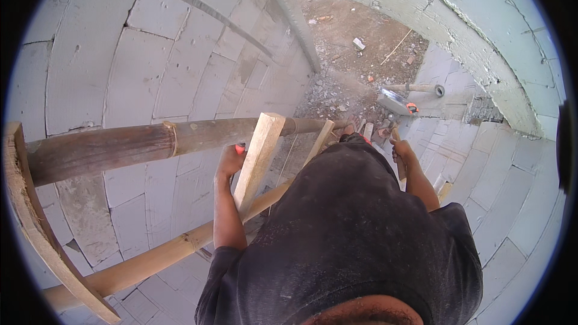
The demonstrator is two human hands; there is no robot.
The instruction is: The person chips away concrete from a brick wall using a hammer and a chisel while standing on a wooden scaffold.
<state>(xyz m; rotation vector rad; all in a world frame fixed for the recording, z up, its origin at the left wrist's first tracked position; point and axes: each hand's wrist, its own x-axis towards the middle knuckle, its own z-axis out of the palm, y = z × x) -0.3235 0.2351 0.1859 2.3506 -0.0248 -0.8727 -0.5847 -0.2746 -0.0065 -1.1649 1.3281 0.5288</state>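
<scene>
My left hand [230, 161] is closed beside an upright wooden rung [259, 159] of a bamboo ladder. A small red piece [240, 148] shows at its fingers; the rest of what it holds is hidden. On the other side of my body, my right hand [402, 149] wraps round a light wooden batten [401, 170], whose lower part goes out of sight behind my arm and shirt. The ladder has a dark bamboo rail [114, 149] and a paler bamboo rail [150, 260], with another wooden rung [319, 143] farther down.
Pale block walls [198, 54] rise on both sides. Far below lies rubble-strewn ground [343, 42], with a metal tool with an orange handle [397, 103] near a grey pipe [415, 88]. A curved concrete edge [415, 9] crosses the upper right. A rough wooden crosspiece [48, 229] spans the ladder at left.
</scene>
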